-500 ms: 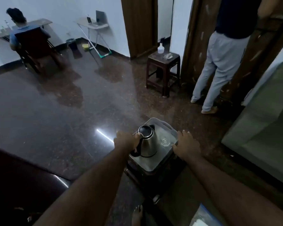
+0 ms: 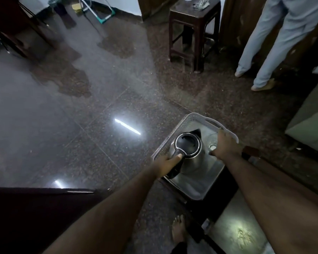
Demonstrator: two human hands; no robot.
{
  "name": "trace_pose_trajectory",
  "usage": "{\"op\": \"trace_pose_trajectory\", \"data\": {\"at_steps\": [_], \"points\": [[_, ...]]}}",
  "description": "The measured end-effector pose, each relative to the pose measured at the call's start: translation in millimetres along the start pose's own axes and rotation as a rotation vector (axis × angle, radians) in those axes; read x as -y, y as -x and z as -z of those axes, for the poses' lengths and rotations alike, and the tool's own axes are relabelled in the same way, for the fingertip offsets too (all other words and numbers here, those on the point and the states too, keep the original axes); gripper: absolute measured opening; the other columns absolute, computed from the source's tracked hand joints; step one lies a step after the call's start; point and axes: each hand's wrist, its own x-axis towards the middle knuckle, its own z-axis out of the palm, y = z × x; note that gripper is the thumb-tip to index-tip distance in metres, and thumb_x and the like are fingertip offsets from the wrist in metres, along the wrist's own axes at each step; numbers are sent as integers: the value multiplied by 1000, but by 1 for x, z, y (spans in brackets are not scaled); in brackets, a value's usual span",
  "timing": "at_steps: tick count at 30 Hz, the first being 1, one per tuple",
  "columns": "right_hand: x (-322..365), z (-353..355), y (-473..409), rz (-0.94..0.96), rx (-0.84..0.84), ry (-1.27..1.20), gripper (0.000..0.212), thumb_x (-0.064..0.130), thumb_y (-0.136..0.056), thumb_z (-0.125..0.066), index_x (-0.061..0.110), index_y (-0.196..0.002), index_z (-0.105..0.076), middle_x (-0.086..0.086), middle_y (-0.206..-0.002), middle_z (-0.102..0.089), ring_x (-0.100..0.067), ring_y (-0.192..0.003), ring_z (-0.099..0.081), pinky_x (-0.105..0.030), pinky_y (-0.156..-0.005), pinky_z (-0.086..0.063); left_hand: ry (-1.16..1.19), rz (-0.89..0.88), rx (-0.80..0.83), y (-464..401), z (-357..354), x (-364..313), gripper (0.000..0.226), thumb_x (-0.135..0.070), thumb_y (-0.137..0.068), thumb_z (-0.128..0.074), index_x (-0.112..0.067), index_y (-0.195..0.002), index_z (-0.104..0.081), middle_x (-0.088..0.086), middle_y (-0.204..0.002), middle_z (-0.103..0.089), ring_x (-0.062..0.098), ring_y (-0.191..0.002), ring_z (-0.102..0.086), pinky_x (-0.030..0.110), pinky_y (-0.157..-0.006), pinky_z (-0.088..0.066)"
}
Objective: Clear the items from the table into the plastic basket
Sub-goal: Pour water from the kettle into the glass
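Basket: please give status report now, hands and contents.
Left hand on kettle handle. Right hand holds basket rim. Kettle and glass inside basket. Nothing in the way.
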Motion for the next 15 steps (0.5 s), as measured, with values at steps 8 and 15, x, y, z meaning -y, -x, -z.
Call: {"op": "trace_pose_trajectory", "data": {"at_steps": [8, 15], "points": [[-8, -25, -26, -24, 30, -110, 104, 37, -60, -92, 13, -141, -31, -14, -147, -37, -33, -132, -45, -48, -95, -47, 354, -37, 19, -13, -15, 12, 59, -73, -70, -63, -15, -72, -68, 11, -69, -63, 24, -69, -58, 37, -71, -47], [-7, -20, -3, 28, -233, -339, 86, 33, -59, -87, 18, -130, -42, -14, -131, -47, -36, -119, -50, -46, -86, -49, 286, -88, -278, -21, -37, 24, 73, -93, -60, -54, -21, -54, -63, -5, -50, -61, 11, -54, -60, 34, -69, -53]]}}
